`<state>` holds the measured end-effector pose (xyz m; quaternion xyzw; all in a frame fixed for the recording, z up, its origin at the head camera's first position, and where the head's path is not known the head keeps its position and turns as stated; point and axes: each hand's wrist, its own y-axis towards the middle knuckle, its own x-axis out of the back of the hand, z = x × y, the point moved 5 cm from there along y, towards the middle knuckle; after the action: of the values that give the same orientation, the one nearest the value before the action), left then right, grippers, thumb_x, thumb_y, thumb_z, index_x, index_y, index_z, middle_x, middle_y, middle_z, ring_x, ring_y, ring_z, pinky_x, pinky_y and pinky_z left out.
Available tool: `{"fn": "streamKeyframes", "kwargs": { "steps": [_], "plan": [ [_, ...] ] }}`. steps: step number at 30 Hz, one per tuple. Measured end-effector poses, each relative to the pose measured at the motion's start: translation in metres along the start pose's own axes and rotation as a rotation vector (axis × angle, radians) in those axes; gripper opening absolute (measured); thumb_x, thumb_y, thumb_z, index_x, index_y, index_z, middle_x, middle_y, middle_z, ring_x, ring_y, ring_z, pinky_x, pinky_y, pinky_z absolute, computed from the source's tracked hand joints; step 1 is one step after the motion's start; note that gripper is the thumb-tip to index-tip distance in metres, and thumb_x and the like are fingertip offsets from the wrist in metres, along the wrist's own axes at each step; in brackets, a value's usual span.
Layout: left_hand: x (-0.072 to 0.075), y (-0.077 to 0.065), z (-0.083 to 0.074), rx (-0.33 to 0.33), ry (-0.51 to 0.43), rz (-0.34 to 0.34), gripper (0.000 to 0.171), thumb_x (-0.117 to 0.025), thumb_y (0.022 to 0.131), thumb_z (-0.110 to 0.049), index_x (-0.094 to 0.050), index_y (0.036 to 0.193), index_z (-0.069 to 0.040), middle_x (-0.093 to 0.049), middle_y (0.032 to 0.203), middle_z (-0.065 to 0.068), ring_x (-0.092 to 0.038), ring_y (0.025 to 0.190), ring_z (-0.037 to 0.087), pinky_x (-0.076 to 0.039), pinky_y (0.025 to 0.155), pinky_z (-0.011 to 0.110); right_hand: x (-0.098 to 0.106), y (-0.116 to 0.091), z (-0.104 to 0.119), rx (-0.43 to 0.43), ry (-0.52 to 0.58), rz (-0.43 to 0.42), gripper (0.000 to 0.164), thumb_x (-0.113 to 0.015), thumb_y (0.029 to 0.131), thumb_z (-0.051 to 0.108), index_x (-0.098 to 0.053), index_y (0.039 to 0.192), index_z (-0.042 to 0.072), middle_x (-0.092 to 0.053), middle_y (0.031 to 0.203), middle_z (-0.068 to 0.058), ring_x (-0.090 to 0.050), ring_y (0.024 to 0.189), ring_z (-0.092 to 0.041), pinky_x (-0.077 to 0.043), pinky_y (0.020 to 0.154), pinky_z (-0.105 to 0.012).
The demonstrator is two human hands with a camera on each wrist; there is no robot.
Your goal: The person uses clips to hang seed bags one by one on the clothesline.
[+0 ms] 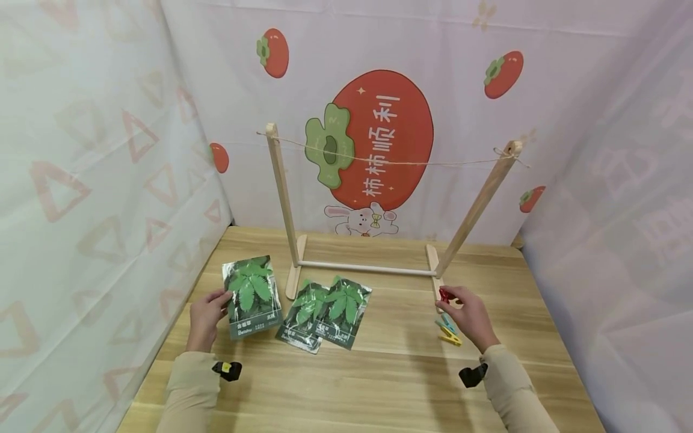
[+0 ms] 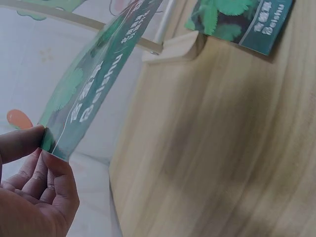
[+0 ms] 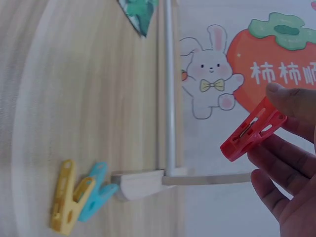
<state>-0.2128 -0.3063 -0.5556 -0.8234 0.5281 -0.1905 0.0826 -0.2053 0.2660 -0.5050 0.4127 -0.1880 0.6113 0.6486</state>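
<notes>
My left hand (image 1: 207, 319) pinches a green seed packet (image 1: 252, 300) by its left edge, raised over the table. The left wrist view shows thumb and fingers on a corner of that packet (image 2: 84, 94). Two more packets lie overlapping to its right, one seed packet (image 1: 303, 319) partly under the other packet (image 1: 343, 313). Between thumb and fingers, my right hand (image 1: 472, 316) holds a red clothespin (image 3: 252, 129). Below that hand, a yellow clothespin (image 3: 66, 200) and a blue clothespin (image 3: 94, 190) lie together on the table.
A wooden frame stands behind, with a left post (image 1: 283, 192), a right post (image 1: 479, 207) and a white bottom bar (image 1: 368, 269). Twine (image 1: 390, 162) runs between the post tops. Printed cloth (image 1: 460, 36) surrounds the wooden table (image 1: 346, 391) at back and sides.
</notes>
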Motion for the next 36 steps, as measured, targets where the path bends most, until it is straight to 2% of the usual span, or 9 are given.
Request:
{"fn": "streamKeyframes", "kwargs": {
  "steps": [10,15,18,22,25,28,32,34,36],
  "plan": [
    [-0.012,-0.004,-0.021,-0.036,-0.079,0.019,0.044,-0.064,0.095,-0.017,-0.053,0.130,0.008,-0.060,0.088,-0.014,-0.059,0.075,-0.003,-0.053,0.070,0.015,0.019,0.010,0.014,0.064,0.031,-0.095,0.031,-0.078,0.080,0.004,-0.070,0.110,-0.001,-0.070,0.099,-0.014,-0.065,0.088,-0.029,-0.055,0.074,-0.045],
    [-0.017,-0.005,-0.029,-0.044,-0.077,0.027,0.041,-0.065,0.095,-0.019,-0.056,0.127,0.003,-0.058,0.088,-0.017,-0.057,0.078,-0.003,-0.053,0.072,0.017,0.025,0.014,0.021,0.054,0.054,-0.102,0.029,-0.076,0.082,0.004,-0.070,0.109,-0.002,-0.069,0.101,-0.016,-0.064,0.091,-0.031,-0.054,0.075,-0.042],
    [-0.018,-0.005,-0.035,-0.053,-0.084,0.025,0.039,-0.066,0.094,-0.022,-0.057,0.125,0.001,-0.059,0.090,-0.016,-0.057,0.080,-0.002,-0.053,0.071,0.016,0.028,0.017,0.024,0.045,0.055,-0.101,0.028,-0.076,0.082,0.004,-0.069,0.109,-0.002,-0.069,0.102,-0.016,-0.064,0.092,-0.032,-0.054,0.076,-0.034],
    [-0.020,-0.007,-0.048,-0.075,-0.106,0.028,0.035,-0.068,0.093,-0.022,-0.059,0.120,-0.001,-0.061,0.087,-0.016,-0.058,0.079,-0.002,-0.052,0.069,0.016,0.033,0.023,0.030,0.044,0.063,-0.106,0.027,-0.075,0.083,0.002,-0.069,0.109,-0.002,-0.069,0.103,-0.017,-0.063,0.092,-0.033,-0.053,0.077,-0.032],
    [-0.020,-0.009,-0.059,-0.092,-0.136,0.020,0.026,-0.068,0.092,-0.019,-0.062,0.113,-0.004,-0.063,0.082,-0.018,-0.059,0.077,-0.003,-0.052,0.068,0.016,0.040,0.030,0.037,0.057,0.062,-0.112,0.027,-0.075,0.083,0.002,-0.069,0.109,-0.002,-0.068,0.103,-0.018,-0.062,0.090,-0.029,-0.053,0.078,-0.031],
    [-0.019,-0.010,-0.069,-0.112,-0.166,0.006,0.016,-0.068,0.092,-0.016,-0.064,0.105,-0.007,-0.063,0.078,-0.019,-0.060,0.075,-0.003,-0.052,0.066,0.015,0.047,0.037,0.045,0.080,0.065,-0.115,0.027,-0.075,0.083,0.003,-0.069,0.109,-0.002,-0.068,0.102,-0.018,-0.062,0.089,-0.026,-0.052,0.078,-0.023],
    [-0.018,-0.011,-0.081,-0.133,-0.182,-0.001,0.015,-0.068,0.091,-0.014,-0.064,0.104,-0.007,-0.064,0.078,-0.019,-0.061,0.076,-0.002,-0.052,0.066,0.015,0.054,0.044,0.055,0.118,0.071,-0.130,0.027,-0.074,0.084,0.004,-0.069,0.110,-0.002,-0.069,0.101,-0.018,-0.063,0.086,-0.027,-0.044,0.078,-0.006],
    [-0.019,-0.013,-0.085,-0.133,-0.183,0.004,0.017,-0.069,0.091,-0.015,-0.064,0.106,-0.007,-0.064,0.079,-0.019,-0.061,0.077,-0.002,-0.052,0.067,0.015,0.058,0.047,0.059,0.132,0.075,-0.144,0.027,-0.074,0.084,0.004,-0.069,0.110,-0.002,-0.070,0.100,-0.017,-0.064,0.085,-0.024,-0.039,0.077,-0.001],
    [-0.019,-0.014,-0.089,-0.138,-0.190,0.007,0.018,-0.069,0.091,-0.015,-0.065,0.106,-0.007,-0.065,0.079,-0.018,-0.061,0.078,-0.001,-0.052,0.067,0.015,0.060,0.050,0.062,0.150,0.076,-0.157,0.027,-0.074,0.083,0.004,-0.070,0.109,-0.002,-0.071,0.099,-0.017,-0.063,0.085,-0.015,-0.038,0.077,0.001]
  ]
}}
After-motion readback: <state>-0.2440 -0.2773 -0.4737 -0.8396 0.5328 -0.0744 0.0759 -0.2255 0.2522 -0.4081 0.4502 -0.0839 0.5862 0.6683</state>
